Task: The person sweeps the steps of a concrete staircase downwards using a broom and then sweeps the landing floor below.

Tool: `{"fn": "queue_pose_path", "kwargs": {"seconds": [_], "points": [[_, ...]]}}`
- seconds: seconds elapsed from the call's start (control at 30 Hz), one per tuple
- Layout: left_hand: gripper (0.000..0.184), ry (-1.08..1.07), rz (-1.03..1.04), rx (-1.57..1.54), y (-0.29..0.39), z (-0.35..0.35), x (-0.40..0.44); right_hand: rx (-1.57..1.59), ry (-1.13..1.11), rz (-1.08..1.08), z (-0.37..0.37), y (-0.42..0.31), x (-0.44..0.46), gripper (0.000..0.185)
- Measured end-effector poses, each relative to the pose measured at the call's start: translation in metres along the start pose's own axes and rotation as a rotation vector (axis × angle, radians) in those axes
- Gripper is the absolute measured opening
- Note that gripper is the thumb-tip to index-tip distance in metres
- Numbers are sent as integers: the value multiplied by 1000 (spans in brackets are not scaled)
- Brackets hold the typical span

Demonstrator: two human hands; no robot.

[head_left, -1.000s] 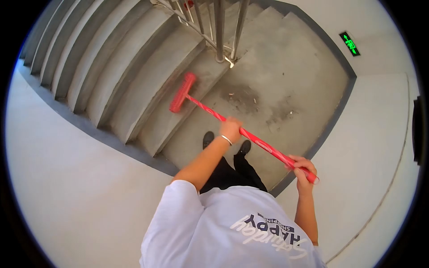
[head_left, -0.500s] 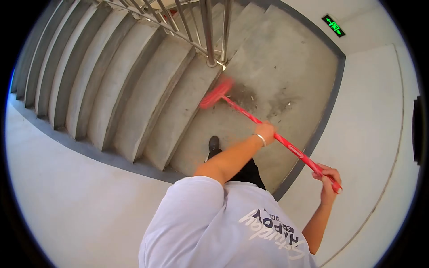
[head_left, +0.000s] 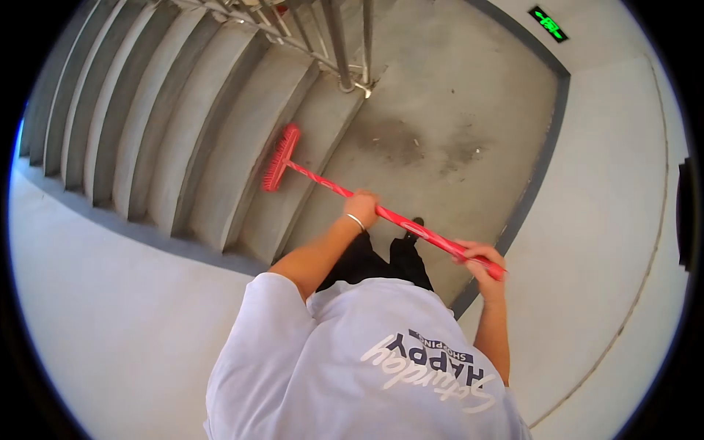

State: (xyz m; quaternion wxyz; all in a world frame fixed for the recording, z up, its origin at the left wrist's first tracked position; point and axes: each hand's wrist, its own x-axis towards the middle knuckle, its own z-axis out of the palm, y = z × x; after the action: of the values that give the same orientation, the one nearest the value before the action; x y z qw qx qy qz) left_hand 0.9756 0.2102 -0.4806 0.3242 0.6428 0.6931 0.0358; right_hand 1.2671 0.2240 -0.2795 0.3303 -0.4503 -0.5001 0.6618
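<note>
A red broom [head_left: 407, 222] with a long handle lies slantwise across the view. My left hand [head_left: 361, 207], with a light band at the wrist, is closed round the middle of the handle. Near the handle's top end, my right hand [head_left: 482, 264] grips it, slightly blurred. The bristled broom head [head_left: 281, 158] is at the left, over the stair tread beside the landing. Its bristles point left, toward the tread's far edge. Whether they touch the concrete I cannot tell.
Concrete stairs [head_left: 172, 121] curve away to the left. A metal railing [head_left: 334, 44] stands at the top, its posts by the landing corner. Dark dirt and small bits [head_left: 400, 143] lie on the landing. White walls border it, with a green exit sign [head_left: 548, 24].
The broom head has swung left and down, from the landing's edge to over the stair tread. Both hands have moved left with the handle. My feet and body have shifted.
</note>
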Motion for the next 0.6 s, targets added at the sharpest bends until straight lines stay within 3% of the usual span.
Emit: {"fn": "queue_pose_path", "kwargs": {"seconds": [0.1, 0.13, 0.4, 0.53, 0.6], "points": [[13, -70, -20, -24, -15, 25, 9, -1, -43, 74, 14, 0, 13, 13], [15, -5, 12, -63, 0, 32, 14, -59, -24, 67, 4, -10, 11, 13], [18, 91, 66, -190, 192, 43, 90, -244, 64, -116, -145, -80, -1, 19], [22, 121, -6, -212, 207, 38, 85, -207, -72, -84, -188, -81, 29, 21], [25, 235, -120, -262, 183, 33, 59, -66, -142, 5, -184, -64, 51, 22]]}}
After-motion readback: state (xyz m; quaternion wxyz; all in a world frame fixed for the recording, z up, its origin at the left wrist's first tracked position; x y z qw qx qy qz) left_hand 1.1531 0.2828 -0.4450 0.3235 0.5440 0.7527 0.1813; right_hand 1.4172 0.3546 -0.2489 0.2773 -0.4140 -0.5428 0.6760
